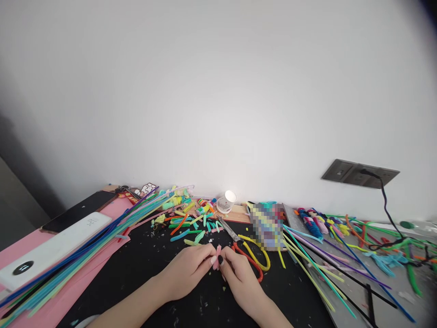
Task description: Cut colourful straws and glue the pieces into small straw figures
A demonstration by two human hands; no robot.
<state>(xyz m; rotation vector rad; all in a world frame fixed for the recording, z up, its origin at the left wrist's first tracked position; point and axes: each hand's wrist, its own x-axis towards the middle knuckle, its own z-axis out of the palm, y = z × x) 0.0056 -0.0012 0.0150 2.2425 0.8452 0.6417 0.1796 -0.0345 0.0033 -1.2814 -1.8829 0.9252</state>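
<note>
Between my two hands, over the black mat, is a short piece of pink pipe cleaner. My left hand pinches it from the left, thumb against fingers. From the other side my right hand grips the same piece between thumb and index finger. Scissors with yellow and red wrapped handles lie open just beyond my right hand. Short cut pieces of pipe cleaner in green, blue and orange are scattered past my left hand.
A small paper cup stands by the wall. Long pipe cleaners lie at left beside a white power bank and a dark phone. More pipe cleaners spread right. A black cable hangs from the wall socket.
</note>
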